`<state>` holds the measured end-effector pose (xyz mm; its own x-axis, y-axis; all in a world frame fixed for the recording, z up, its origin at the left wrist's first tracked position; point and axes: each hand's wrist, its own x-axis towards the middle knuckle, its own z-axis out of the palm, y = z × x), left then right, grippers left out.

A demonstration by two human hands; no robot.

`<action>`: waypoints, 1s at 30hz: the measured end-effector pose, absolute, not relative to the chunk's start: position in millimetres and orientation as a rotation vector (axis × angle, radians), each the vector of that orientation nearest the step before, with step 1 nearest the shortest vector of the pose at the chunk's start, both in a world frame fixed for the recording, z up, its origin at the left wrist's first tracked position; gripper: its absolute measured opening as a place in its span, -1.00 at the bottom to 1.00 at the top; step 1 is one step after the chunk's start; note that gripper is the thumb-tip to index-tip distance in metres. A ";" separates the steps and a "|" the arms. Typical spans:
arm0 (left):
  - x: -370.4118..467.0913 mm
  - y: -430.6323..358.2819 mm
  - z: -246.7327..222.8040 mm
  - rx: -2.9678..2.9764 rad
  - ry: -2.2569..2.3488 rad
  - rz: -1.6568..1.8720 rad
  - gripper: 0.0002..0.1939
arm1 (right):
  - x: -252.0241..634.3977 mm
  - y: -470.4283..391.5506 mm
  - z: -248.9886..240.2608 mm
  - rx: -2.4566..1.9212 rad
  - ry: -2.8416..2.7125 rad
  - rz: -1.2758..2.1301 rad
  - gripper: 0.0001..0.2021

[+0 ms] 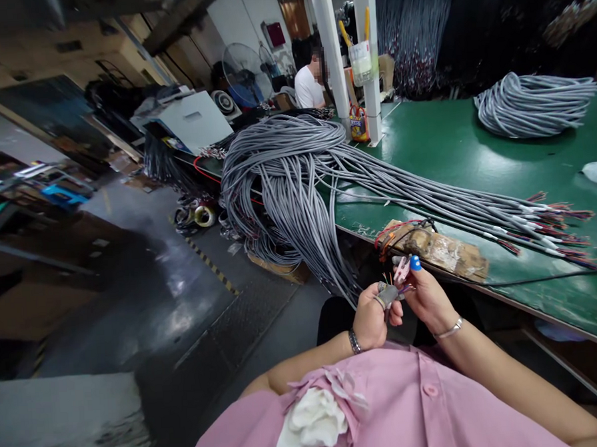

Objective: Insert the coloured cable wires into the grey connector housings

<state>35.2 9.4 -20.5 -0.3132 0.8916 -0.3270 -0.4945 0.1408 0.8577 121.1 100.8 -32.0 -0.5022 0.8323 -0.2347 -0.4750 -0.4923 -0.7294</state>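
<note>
The left hand [372,320] is gripping a grey cable end [388,295], which is lying at 1 o'clock from it and 9 o'clock from the right hand [427,298]. Its long axis is running roughly 8 to 2 o'clock; thin coloured wires [409,288] are sprouting from its grey sheath. The right hand is pinching a small pink piece [402,271]. Beyond, a grey cable bundle [296,177] is sprawling towards 11 o'clock.

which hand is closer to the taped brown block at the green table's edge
The right. The right hand is just on the wearer's side of the taped brown block; the left hand is farther off, to its left and closer to the wearer's body.
</note>
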 end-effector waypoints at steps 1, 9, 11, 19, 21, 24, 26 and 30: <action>35.5 9.1 -22.5 0.458 1.217 1.473 -0.65 | 120.9 100.4 -32.0 -0.747 -0.746 2.055 -0.58; 33.4 -1.4 -24.5 0.545 1.220 1.518 -0.65 | 128.8 95.9 -30.8 -0.712 -0.721 2.215 -0.49; 30.5 -4.8 -21.5 0.609 1.256 1.540 -0.65 | 131.3 97.1 -28.9 -0.712 -0.747 2.258 -0.49; 22.5 -5.5 -7.0 0.955 1.462 1.525 -0.68 | 131.8 96.0 -23.7 -0.762 -0.835 2.130 -0.66; 24.0 -3.5 -7.3 0.989 1.481 1.509 -0.67 | 131.8 95.5 -22.9 -0.787 -0.834 2.126 -0.68; 25.7 -0.6 -10.1 0.982 1.491 1.506 -0.66 | 133.2 96.6 -23.3 -0.765 -0.822 2.159 -0.73; 26.0 1.1 -12.4 0.955 1.494 1.509 -0.67 | 134.6 97.7 -25.1 -0.735 -0.801 2.178 -0.75; 26.1 3.2 -16.6 0.945 1.501 1.472 -0.69 | 135.7 99.0 -29.6 -0.736 -0.774 2.174 -0.73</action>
